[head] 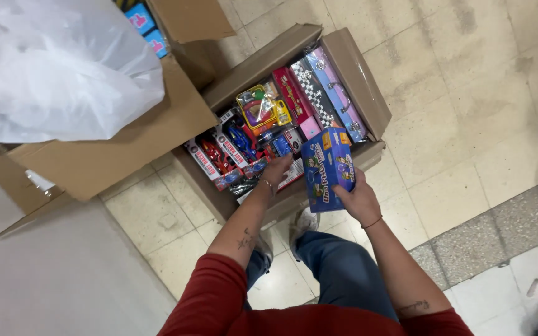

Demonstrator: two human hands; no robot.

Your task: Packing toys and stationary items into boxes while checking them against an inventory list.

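Toy packs [263, 134] in carton [368, 93]

Two open cartons [368, 99], one white bag [57, 68], one blue box [327, 168] over the toy-filled carton, two hands [359, 200].

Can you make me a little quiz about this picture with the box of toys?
1. True or false: the right hand holds a blue box.
2. Where does the left hand reach? A) into the carton of toys B) into the white bag C) onto the floor
3. Fill in: the long pencil cases stand along the carton's ____ side in the picture.

Key
1. True: its fingers wrap the lower edge of the blue box, above the carton's near rim.
2. A: it is down among the packed toy cars.
3. Right.
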